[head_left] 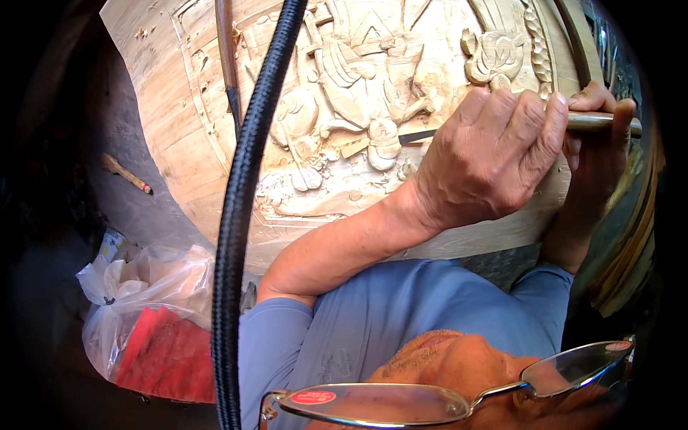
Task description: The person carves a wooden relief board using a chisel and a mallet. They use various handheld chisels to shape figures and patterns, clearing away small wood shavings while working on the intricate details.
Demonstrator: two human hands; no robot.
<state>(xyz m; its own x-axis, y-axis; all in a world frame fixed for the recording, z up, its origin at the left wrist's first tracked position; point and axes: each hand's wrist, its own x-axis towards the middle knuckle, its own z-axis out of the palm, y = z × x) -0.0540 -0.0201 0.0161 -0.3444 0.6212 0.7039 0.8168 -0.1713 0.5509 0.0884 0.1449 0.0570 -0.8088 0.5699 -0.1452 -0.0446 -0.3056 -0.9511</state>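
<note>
A pale wooden panel carved with figures in relief lies in front of me. My left hand is wrapped round a carving chisel, its back turned up and its wrist low over the panel. The dark blade reaches left out of the fist, with its tip beside a small rounded carved form. Behind the left fist, my right hand grips the chisel's wooden handle, thumb along it and some fingers hidden. Loose chips lie round the carving near the tip.
A second tool with a brown handle lies across the panel's left part. A black braided cable crosses the view. Leftward are a wooden stick, a clear plastic bag and a red object. Wood strips stand at right.
</note>
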